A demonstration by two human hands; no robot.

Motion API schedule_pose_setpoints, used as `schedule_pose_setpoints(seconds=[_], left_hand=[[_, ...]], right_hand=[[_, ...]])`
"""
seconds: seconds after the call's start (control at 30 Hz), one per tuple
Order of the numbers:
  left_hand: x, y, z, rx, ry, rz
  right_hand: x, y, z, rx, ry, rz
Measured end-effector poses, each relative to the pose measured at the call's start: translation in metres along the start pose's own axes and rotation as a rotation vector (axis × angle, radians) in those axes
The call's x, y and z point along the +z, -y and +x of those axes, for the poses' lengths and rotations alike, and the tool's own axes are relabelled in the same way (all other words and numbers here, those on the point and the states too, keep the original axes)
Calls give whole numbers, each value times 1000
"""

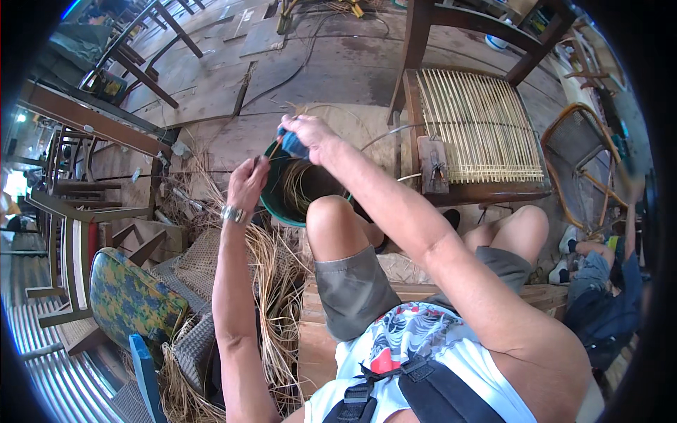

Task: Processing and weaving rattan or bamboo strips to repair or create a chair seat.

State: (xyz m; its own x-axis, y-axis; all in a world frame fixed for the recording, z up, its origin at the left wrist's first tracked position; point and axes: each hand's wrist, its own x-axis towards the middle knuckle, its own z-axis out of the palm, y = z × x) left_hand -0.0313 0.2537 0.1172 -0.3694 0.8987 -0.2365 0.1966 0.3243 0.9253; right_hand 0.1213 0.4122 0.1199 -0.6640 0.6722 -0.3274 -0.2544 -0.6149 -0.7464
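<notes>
A thin rattan strand (273,149) stretches between my two hands over a green bucket (283,220). My right hand (314,135) is closed around a folded blue cloth (293,146), and the strand runs into it. Just left of the bucket's rim, my left hand (248,180) pinches the strand's lower end; a small dark piece shows at its fingertips, too small to name. Coiled strands (300,185) lie inside the bucket. To the right is a wooden chair frame with a seat of woven rattan strips (479,127); a wooden block (433,163) sits on its near left corner.
Loose dry strands (271,296) pile up left of my knees. A camouflage-patterned cushion (134,296) and wooden chair frames (74,247) crowd the left. At right, another person (606,296) sits near a curved rattan chair (582,166). A black cable (296,74) crosses the wooden floor.
</notes>
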Motion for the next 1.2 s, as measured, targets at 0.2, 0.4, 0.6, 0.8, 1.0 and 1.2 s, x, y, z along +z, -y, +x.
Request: schedule_pose_setpoints(seconds=[0.2, 0.4, 0.6, 0.8, 1.0, 1.2], left_hand=[[-125, 113, -89, 108, -248, 697], [-203, 144, -138, -263, -450, 1066], [-24, -1, -34, 12, -201, 225], [33, 8, -1, 66, -36, 64], [-49, 109, 3, -188, -266, 68], [-90, 143, -37, -57, -405, 161]], right_hand=[[-94, 65, 22, 39, -237, -85], [-58, 14, 30, -125, -99, -232], [4, -37, 3, -58, -73, -83], [-37, 25, -4, -109, -140, -90], [-166, 161, -56, -413, -299, -540], [-238, 211, -64, -680, -309, -1898]])
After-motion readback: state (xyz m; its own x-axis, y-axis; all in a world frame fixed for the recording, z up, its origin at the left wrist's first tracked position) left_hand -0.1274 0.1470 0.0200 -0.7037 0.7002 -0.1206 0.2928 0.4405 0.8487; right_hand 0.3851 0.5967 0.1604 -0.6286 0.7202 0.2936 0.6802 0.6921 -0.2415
